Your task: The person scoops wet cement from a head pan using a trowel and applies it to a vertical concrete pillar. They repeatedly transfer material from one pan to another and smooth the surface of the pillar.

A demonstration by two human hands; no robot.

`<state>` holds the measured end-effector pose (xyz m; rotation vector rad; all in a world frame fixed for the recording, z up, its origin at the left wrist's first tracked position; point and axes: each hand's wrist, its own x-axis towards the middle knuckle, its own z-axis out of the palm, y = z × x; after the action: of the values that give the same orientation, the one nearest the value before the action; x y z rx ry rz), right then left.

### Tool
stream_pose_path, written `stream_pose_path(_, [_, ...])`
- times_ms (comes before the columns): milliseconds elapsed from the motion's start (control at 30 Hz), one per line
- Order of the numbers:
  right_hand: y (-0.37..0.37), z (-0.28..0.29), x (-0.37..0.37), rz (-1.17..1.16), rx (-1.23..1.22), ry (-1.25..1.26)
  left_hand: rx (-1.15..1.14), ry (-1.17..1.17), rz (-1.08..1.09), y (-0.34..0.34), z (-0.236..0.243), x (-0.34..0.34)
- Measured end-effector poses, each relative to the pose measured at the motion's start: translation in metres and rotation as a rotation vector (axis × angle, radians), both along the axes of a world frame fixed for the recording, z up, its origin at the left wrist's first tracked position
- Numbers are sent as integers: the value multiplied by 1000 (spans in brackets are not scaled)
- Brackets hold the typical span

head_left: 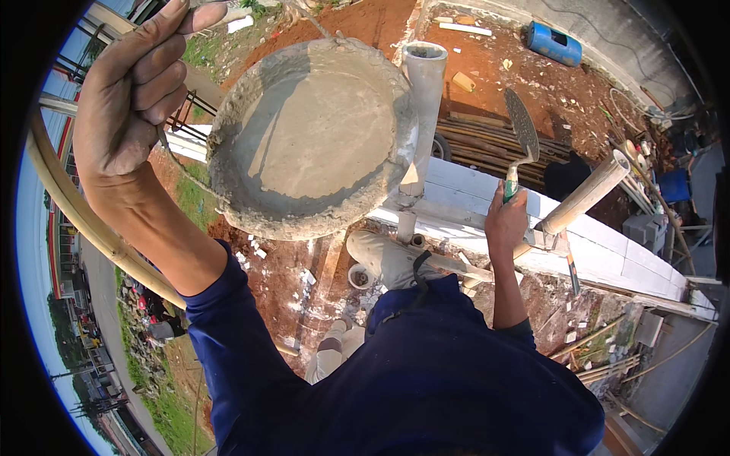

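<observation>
At the upper left, my left hand [135,91] is raised with its fingers curled, closed on a rope handle [182,169]. The rope runs to the rim of a round, mortar-crusted bucket [217,163], which is seen from above. Wet grey mortar [323,137] lies inside it, partly in shadow. My right hand [507,226] grips the green handle of a pointing trowel [522,125], its blade up and apart from the bucket. Below that hand is a wall of white blocks [464,186].
Upright bamboo posts [424,114] [587,194] stand beside the wall, and a curved bamboo pole [99,220] passes at left. Beyond lie stacked bamboo poles [487,148] and a blue barrel [553,44]. A hand tool [571,266] hangs near the right post. Far below is reddish ground with white fragments.
</observation>
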<state>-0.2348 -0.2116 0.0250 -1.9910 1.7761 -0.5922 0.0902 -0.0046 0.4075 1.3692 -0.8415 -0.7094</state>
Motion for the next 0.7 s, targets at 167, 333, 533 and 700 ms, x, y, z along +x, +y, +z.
stream_pose_path(167, [-1,0,4,92,-25,82,-30,-130,170,-41,21,11])
stream_pose_path(333, [-8,-1,3,109,15,130,-5,-228,202,-109,24,53])
stream_pose_path(533, [-2,-2,10,184,60,192,85,-246,158,-135,7,91])
stream_pose_path(700, [-8,-5,5,127,69,263,68,-186,141,-185,-79,82])
